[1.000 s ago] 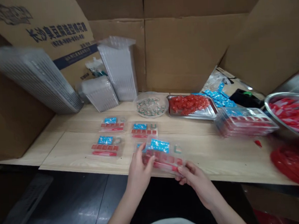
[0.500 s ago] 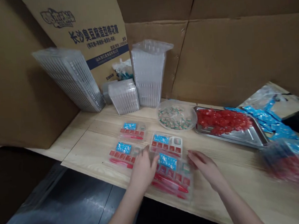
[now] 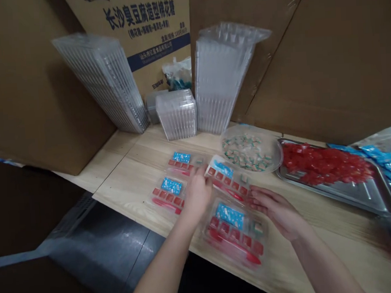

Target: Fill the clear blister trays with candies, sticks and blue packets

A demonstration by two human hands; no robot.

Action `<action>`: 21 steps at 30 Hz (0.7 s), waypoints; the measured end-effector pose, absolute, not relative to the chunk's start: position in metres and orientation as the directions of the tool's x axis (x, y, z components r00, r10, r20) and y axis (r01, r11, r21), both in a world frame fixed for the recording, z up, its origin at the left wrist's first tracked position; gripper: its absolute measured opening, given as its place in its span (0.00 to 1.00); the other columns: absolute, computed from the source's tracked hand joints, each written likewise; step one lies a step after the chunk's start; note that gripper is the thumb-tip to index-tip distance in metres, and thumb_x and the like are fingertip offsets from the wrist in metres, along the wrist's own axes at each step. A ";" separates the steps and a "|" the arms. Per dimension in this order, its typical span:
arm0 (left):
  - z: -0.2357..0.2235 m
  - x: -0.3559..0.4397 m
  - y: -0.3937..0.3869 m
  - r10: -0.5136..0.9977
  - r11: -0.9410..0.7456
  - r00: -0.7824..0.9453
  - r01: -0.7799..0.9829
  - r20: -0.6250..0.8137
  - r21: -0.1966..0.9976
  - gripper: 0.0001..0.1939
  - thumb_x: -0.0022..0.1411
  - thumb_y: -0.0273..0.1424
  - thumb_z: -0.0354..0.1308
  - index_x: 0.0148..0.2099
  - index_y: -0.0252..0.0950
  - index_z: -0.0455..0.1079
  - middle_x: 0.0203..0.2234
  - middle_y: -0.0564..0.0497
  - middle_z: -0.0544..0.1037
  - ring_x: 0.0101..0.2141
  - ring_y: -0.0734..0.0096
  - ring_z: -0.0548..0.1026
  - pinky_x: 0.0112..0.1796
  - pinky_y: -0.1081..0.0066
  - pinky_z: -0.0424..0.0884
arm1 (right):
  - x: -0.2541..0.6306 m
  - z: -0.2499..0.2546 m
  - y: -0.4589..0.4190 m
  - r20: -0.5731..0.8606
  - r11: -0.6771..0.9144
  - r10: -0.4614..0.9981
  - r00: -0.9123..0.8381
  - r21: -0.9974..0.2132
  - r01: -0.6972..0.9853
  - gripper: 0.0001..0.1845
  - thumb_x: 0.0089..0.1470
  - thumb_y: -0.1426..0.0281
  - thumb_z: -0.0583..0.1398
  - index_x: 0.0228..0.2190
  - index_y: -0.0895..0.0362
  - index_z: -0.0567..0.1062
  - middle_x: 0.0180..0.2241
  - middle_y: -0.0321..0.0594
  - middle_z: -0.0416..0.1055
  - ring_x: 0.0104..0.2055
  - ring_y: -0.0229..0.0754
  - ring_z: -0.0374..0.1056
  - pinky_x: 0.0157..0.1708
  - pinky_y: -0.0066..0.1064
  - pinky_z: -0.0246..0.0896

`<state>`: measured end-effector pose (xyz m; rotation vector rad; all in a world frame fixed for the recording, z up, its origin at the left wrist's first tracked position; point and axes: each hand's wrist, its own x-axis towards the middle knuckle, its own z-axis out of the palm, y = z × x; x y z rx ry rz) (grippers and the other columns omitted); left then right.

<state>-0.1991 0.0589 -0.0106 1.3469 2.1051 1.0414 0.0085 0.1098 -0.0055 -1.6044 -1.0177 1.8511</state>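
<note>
Between my two hands is a clear plastic tray (image 3: 229, 180), tilted, with a blue packet, red pieces in compartments and a red stick-like item. My left hand (image 3: 198, 190) grips its left edge with bent fingers. On its right edge are the fingers of my right hand (image 3: 275, 208). Nearer me lies a similar filled tray (image 3: 236, 234), blurred, beneath and between my forearms. Two more filled trays, a front one (image 3: 168, 194) and a back one (image 3: 181, 160), lie to the left; my left hand partly covers both.
A round tub (image 3: 251, 147) of small wrapped pieces stands behind. To its right is a metal tray (image 3: 377, 193) of red packets, with blue packets (image 3: 384, 157) beyond. Stacks of clear trays (image 3: 222, 78) stand at the back against cardboard (image 3: 336, 58). The table's front edge runs below my arms.
My hands have moved from the front tray to the one behind it, which is now tilted between them. The front tray lies free of my hands. The view has shifted.
</note>
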 end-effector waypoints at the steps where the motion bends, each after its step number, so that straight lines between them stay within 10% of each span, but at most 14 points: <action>1: -0.008 -0.208 0.057 0.898 0.234 -0.437 0.555 0.041 0.798 0.21 0.57 0.26 0.51 0.54 0.32 0.66 0.47 0.40 0.71 0.49 0.58 0.69 0.50 0.59 0.64 | 0.003 -0.001 0.107 -0.604 -0.594 0.771 -0.202 -0.796 0.112 0.17 0.40 0.68 0.66 0.37 0.57 0.74 0.35 0.42 0.76 0.37 0.42 0.71 0.36 0.30 0.66; 10: -0.007 -0.309 -0.037 0.803 0.362 -0.552 0.151 -0.225 0.920 0.33 0.52 0.41 0.58 0.56 0.29 0.61 0.50 0.38 0.71 0.42 0.60 0.74 0.45 0.59 0.69 | -0.088 0.023 0.060 -0.545 -0.552 0.603 -0.582 -0.812 0.189 0.12 0.42 0.68 0.62 0.33 0.56 0.76 0.33 0.38 0.74 0.35 0.38 0.68 0.34 0.28 0.62; 16: -0.045 -0.348 -0.052 0.815 0.423 -0.575 0.506 -0.071 0.751 0.30 0.51 0.43 0.55 0.51 0.28 0.67 0.49 0.36 0.70 0.51 0.53 0.67 0.52 0.54 0.62 | -0.123 0.019 0.047 -0.678 -0.743 0.517 -0.523 -0.659 0.119 0.04 0.40 0.74 0.61 0.25 0.56 0.71 0.28 0.34 0.72 0.33 0.34 0.66 0.37 0.27 0.59; 21: -0.055 -0.340 -0.058 0.851 0.395 -0.505 0.433 -0.145 0.810 0.33 0.56 0.44 0.50 0.58 0.28 0.58 0.56 0.36 0.63 0.56 0.58 0.62 0.57 0.58 0.55 | -0.137 0.021 0.040 -0.719 -0.805 0.455 -0.526 -0.584 0.102 0.03 0.45 0.73 0.55 0.25 0.58 0.70 0.26 0.36 0.71 0.27 0.34 0.65 0.32 0.26 0.58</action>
